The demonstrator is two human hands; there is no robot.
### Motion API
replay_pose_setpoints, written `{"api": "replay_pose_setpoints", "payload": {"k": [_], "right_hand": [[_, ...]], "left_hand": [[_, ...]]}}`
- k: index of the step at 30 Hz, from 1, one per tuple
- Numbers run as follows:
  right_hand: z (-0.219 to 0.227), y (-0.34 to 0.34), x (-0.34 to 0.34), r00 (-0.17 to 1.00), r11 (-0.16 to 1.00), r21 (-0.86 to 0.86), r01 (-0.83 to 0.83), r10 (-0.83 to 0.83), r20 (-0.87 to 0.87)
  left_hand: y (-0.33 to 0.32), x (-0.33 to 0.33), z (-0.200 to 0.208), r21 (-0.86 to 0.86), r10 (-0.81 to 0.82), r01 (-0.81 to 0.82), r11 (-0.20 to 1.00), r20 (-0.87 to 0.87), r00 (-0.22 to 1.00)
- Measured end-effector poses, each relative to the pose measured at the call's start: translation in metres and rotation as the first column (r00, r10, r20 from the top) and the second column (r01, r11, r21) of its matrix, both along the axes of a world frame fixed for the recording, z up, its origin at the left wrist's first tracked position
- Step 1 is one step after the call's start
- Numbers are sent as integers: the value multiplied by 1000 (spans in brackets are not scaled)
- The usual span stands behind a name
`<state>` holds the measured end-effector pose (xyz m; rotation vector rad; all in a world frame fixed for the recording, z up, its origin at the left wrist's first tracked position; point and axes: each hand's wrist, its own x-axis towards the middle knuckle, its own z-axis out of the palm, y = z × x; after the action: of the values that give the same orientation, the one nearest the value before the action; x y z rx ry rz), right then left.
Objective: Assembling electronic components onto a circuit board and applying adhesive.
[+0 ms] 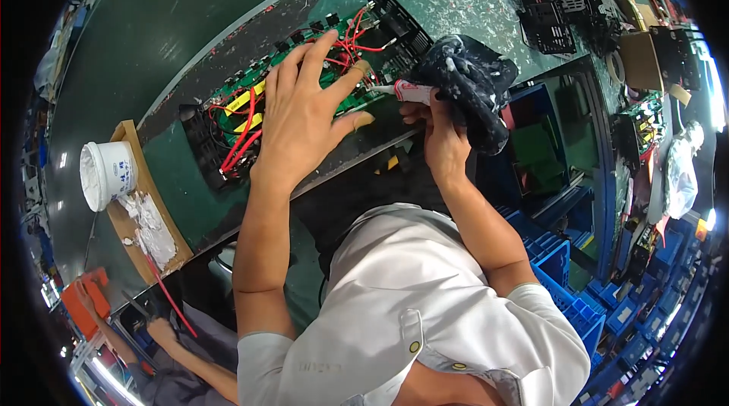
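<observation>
A green circuit board with red wires and yellow-labelled parts lies across the workbench. Black vented end panels flank it. My left hand rests over the board, fingers spread and holding nothing. To the right, my right hand grips a white and red squeeze tube, its thin nozzle pointing left at the board's near right edge. A crumpled black cloth or bag, smeared with white, hangs right beside the tube and partly covers that hand. Whether the nozzle touches a component, I cannot tell.
At left, a white tub stands by a cardboard tray smeared with white paste. Black vented parts lie at the far right. Blue crates sit lower right. Another person's hand works at lower left near an orange bin.
</observation>
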<state>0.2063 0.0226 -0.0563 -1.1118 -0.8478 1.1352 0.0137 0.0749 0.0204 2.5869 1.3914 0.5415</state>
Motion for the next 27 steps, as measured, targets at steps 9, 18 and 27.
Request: {"api": "replay_pose_setpoints", "payload": {"k": [9,18,27], "right_hand": [[-15,1,1,994,999,-35,-20,24,105],[-18,-5,-2,996,1000,-2,24,-24,89],[-26,-2,-1,995,999,13,37,-38,93]], "left_hand": [[1,0,-2,-4,7,-7,1000,4,1000],[0,-1,-3,-6,9,-9,1000,12,1000],[0,0,-3,-5,11,-10,1000,15,1000]]}}
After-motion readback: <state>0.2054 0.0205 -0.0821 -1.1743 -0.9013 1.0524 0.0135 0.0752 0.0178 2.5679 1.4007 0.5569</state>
